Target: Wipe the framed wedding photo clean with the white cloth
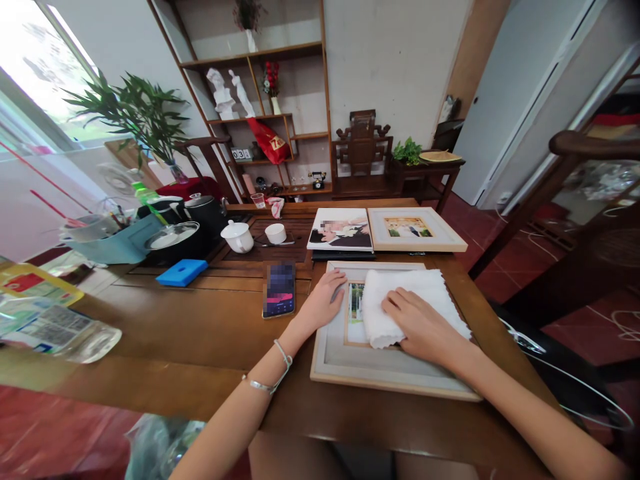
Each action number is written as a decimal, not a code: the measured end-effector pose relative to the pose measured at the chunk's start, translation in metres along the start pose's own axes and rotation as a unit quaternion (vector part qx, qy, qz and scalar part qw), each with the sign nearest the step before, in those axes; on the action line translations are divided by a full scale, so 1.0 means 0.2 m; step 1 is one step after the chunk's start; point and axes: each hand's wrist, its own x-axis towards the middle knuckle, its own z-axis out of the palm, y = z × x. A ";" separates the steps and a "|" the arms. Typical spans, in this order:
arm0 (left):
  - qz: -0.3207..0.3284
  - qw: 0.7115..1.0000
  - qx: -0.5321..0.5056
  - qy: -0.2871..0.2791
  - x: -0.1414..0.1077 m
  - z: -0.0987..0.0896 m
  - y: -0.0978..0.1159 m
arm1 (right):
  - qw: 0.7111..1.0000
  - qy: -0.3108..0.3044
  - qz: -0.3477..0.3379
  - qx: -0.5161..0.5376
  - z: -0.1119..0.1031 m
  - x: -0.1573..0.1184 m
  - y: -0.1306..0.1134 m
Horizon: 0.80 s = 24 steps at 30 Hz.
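A framed picture (385, 370) with a pale grey border and light wood edge lies flat on the table in front of me. My left hand (326, 300) holds its left edge, the fingers bent over the rim. On the right part of the picture is a white cloth (440, 293) with a ragged edge. My right hand (417, 320) presses down on this cloth, fingers together and slightly curled. Part of the photo shows between my hands; the cloth covers the rest of it.
Behind the frame lie another framed picture (445, 233) and a photo print (320, 241). A phone (280, 290) and a blue block (183, 272) are to the left. Further off stand a lidded white cup (237, 237), a small bowl (275, 233) and a plastic bottle (65, 327).
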 end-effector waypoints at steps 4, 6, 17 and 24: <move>-0.004 1.000 0.003 -0.005 0.00 0.00 0.00 | 1.000 -0.014 0.014 0.020 -0.01 -0.01 0.00; -0.005 1.000 0.004 -0.007 0.00 -0.01 0.00 | 0.998 -0.033 0.016 0.057 -0.04 -0.02 -0.01; -0.009 1.000 0.002 -0.009 0.00 -0.01 0.00 | 0.998 -0.026 0.016 0.048 -0.04 0.01 0.05; -0.005 1.000 -0.004 -0.003 0.00 0.00 0.00 | 0.999 -0.022 0.025 -0.014 -0.02 0.01 0.07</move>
